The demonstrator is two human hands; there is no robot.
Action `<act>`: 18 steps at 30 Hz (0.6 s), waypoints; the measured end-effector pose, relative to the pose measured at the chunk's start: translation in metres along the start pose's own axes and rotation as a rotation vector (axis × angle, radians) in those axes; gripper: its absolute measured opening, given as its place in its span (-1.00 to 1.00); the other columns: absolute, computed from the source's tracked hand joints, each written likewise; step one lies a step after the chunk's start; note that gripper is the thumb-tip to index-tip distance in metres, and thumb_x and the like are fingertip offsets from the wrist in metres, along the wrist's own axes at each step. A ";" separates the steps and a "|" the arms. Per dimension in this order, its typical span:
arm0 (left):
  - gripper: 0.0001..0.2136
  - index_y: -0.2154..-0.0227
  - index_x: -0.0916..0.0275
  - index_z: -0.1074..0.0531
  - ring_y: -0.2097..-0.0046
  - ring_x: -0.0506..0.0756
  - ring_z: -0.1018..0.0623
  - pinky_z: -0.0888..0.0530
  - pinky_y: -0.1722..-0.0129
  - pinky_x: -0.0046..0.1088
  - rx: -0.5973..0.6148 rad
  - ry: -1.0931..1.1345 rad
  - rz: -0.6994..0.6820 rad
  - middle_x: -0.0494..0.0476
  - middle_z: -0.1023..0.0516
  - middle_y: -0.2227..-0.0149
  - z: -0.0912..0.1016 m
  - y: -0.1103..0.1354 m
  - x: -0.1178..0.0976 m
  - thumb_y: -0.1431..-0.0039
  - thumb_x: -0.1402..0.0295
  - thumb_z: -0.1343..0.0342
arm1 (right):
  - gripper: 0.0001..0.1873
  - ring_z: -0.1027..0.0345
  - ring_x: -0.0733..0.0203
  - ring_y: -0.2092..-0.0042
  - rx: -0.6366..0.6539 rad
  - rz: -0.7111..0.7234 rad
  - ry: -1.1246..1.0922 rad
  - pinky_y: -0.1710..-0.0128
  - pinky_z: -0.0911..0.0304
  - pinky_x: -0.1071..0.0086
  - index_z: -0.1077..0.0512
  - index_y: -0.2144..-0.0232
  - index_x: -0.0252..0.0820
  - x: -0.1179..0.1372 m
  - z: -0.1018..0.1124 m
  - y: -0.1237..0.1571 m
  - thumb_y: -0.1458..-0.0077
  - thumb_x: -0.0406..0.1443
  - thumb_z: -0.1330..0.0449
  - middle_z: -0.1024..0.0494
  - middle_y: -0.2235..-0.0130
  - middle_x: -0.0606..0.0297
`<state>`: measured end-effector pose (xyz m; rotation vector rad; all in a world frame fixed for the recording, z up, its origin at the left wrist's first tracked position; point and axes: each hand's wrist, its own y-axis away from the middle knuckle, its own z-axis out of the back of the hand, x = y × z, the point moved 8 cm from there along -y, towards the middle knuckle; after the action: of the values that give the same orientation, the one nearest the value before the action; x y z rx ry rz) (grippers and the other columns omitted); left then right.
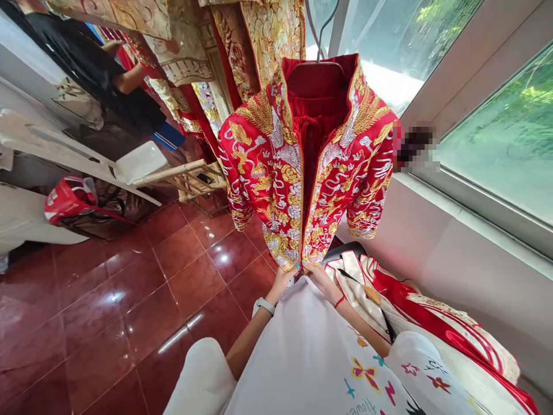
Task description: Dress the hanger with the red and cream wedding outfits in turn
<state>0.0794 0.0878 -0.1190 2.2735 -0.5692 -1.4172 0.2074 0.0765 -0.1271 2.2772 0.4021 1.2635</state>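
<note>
A red jacket (pixel 276 178) with gold and silver embroidery hangs facing me from a hanger (pixel 318 53), its stand-up collar and front parted over a dark red inside. Both my hands are at the bottom of its front opening, side by side. My left hand (pixel 285 280), with a grey band at the wrist, pinches the hem corner on the left. On the right, the other hem corner is between the fingers of my right hand (pixel 318 278), which has a red string at the wrist. Blue nail polish shows on the fingertips.
More embroidered garments (pixel 272 34) hang behind the jacket. Red and white clothing (pixel 432 311) lies at the lower right, below a window (pixel 501 138). A person in dark clothes (pixel 86 52) stands at the upper left, near a white chair (pixel 142 161), a bamboo stand (pixel 185 173) and a red bag (pixel 69 199).
</note>
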 end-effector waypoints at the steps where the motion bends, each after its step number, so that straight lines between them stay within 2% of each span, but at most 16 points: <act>1: -0.61 0.29 0.26 -0.62 0.16 0.19 -0.63 -0.48 0.02 -0.21 -0.013 0.018 0.034 0.18 -0.68 0.26 0.002 -0.003 0.005 0.27 0.31 -0.52 | -0.46 -0.43 0.15 0.28 -0.043 -0.016 0.052 0.21 -0.35 0.25 -0.44 0.29 -0.09 0.001 0.009 -0.001 0.27 0.02 -0.48 -0.58 0.30 0.28; 3: -0.60 0.32 0.27 -0.62 0.26 0.14 -0.61 -0.49 0.11 -0.27 -0.025 0.044 0.068 0.17 -0.67 0.31 0.004 -0.007 0.011 0.30 0.30 -0.53 | -0.49 -0.41 0.18 0.31 -0.148 -0.015 0.144 0.27 -0.34 0.27 -0.39 0.30 -0.07 0.006 0.029 0.001 0.16 0.10 -0.38 -0.55 0.32 0.30; 6: -0.62 0.41 0.29 -0.60 0.37 0.06 -0.56 -0.46 0.20 -0.35 -0.038 0.050 0.062 0.13 -0.64 0.41 0.004 -0.014 0.011 0.36 0.28 -0.55 | -0.59 -0.35 0.24 0.32 -0.230 0.073 0.248 0.31 -0.28 0.37 -0.37 0.30 -0.05 0.019 0.045 0.007 0.08 0.02 -0.35 -0.49 0.33 0.36; 9: -0.60 0.38 0.30 -0.61 0.37 0.05 -0.56 -0.46 0.20 -0.35 -0.031 0.049 0.044 0.14 -0.65 0.38 0.002 -0.016 0.009 0.35 0.27 -0.55 | -0.74 -0.31 0.24 0.34 -0.134 0.163 0.417 0.29 -0.23 0.37 -0.39 0.38 -0.10 0.030 0.027 0.008 0.03 -0.11 -0.31 -0.47 0.37 0.36; 11: -0.57 0.30 0.29 -0.62 0.27 0.10 -0.60 -0.48 0.11 -0.32 -0.010 0.049 0.011 0.17 -0.68 0.28 -0.001 -0.016 0.006 0.30 0.26 -0.53 | -0.82 -0.30 0.22 0.36 -0.071 0.215 0.699 0.29 -0.20 0.35 -0.35 0.44 -0.13 0.036 0.008 0.007 -0.07 -0.17 -0.22 -0.47 0.40 0.32; 14: -0.55 0.21 0.28 -0.62 0.14 0.17 -0.63 -0.47 0.00 -0.26 0.018 0.033 -0.025 0.20 -0.69 0.17 -0.003 -0.014 0.003 0.22 0.24 -0.51 | -0.87 -0.34 0.18 0.32 -0.066 0.271 1.211 0.30 -0.13 0.36 -0.31 0.42 -0.15 0.045 -0.013 0.005 -0.17 -0.26 -0.11 -0.49 0.36 0.24; 15: -0.55 0.20 0.28 -0.62 0.12 0.18 -0.63 -0.47 -0.01 -0.26 0.021 0.026 -0.027 0.21 -0.68 0.16 -0.002 -0.014 0.003 0.21 0.23 -0.50 | -0.88 -0.36 0.17 0.30 -0.069 0.277 1.321 0.31 -0.12 0.37 -0.31 0.39 -0.16 0.047 -0.017 0.005 -0.19 -0.27 -0.10 -0.50 0.33 0.21; 18: -0.54 0.19 0.28 -0.62 0.13 0.18 -0.63 -0.48 0.02 -0.26 0.021 0.012 -0.035 0.22 -0.68 0.16 -0.002 -0.014 0.004 0.21 0.21 -0.50 | -0.91 -0.38 0.15 0.27 -0.062 0.269 1.439 0.32 -0.06 0.37 -0.31 0.37 -0.17 0.051 -0.021 0.004 -0.20 -0.30 -0.10 -0.51 0.29 0.15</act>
<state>0.0844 0.0973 -0.1290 2.3172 -0.5457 -1.4191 0.2162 0.1038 -0.0799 0.9949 0.4814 2.8207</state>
